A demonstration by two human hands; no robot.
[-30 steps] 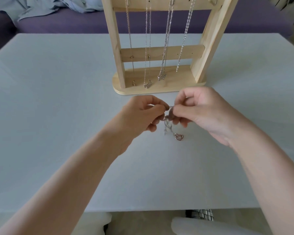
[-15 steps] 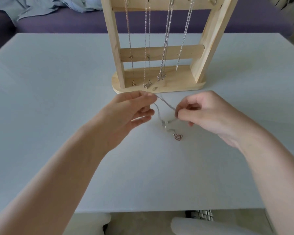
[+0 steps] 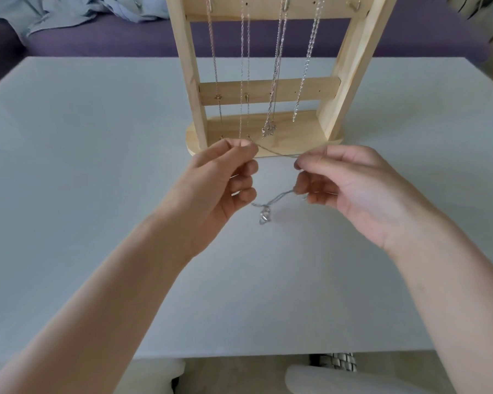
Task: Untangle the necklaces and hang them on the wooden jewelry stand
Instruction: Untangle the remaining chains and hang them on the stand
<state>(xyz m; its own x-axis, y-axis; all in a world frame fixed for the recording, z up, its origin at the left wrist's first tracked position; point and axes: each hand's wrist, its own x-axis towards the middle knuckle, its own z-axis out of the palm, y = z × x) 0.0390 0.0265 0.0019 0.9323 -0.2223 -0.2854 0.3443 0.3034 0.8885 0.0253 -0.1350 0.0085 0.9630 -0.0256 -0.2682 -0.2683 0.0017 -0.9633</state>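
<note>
A thin silver necklace (image 3: 276, 153) is stretched between my two hands just in front of the wooden jewelry stand (image 3: 268, 89). My left hand (image 3: 222, 177) pinches one end of the chain at thumb and forefinger. My right hand (image 3: 336, 180) pinches the chain's other part; a loop trails from its lower fingers down to a small pendant (image 3: 264, 216) lying on the white table (image 3: 97, 166). Several silver necklaces (image 3: 276, 69) hang from hooks on the stand's top bar.
A purple sofa (image 3: 125, 41) with a crumpled pale blue cloth (image 3: 77, 9) stands behind the table. One bare hook (image 3: 353, 5) shows at the top bar's right end. White chair parts (image 3: 339, 379) sit below the table's near edge.
My hands have drawn apart and lifted toward the stand's base, pulling the chain taut between them. The pendant has slid left on the table.
</note>
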